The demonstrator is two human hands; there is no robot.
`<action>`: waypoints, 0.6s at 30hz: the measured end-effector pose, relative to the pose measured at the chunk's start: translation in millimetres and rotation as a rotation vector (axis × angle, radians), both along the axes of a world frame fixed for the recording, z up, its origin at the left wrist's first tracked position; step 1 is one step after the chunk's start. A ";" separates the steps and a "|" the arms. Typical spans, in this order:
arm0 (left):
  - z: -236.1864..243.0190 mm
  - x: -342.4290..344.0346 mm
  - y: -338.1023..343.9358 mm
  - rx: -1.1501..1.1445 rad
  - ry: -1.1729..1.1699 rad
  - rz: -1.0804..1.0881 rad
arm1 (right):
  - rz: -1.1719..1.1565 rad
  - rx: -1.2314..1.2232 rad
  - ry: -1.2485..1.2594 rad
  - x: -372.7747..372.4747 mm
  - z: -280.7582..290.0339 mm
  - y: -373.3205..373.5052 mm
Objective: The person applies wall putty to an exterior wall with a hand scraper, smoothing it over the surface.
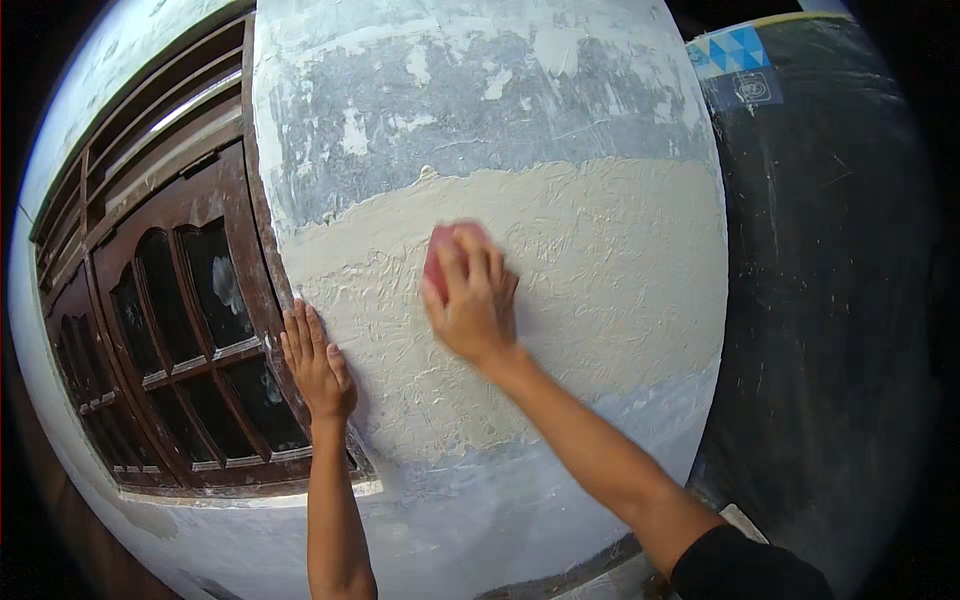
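Observation:
My right hand (475,305) is closed around a flat reddish pad (437,262), which looks like sandpaper or a sanding block. It presses the pad against the cream plaster band (620,270) on the wall, a little left of the band's middle. Motion blurs the fingers slightly, and they cover much of the pad. My left hand (318,365) lies flat on the wall's left edge beside the window frame, fingers stretched upward and holding nothing. The cream band is rough, with ridges and pits.
A dark brown wooden window (195,330) with glass panes and slats fills the left. Above the plaster band is a patchy grey wall strip (480,100); below it runs a pale bluish one (560,500). A dark panel (820,280) with a blue sticker (735,52) stands at right.

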State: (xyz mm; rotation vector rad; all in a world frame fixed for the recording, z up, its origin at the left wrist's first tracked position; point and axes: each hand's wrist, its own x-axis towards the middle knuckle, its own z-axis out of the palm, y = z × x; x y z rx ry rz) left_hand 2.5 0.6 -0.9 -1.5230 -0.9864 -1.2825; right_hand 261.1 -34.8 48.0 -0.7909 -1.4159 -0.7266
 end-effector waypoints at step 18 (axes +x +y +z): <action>0.6 4.3 -0.7 0.006 -0.006 0.012 | -0.141 0.004 -0.142 53.3 37.1 20.7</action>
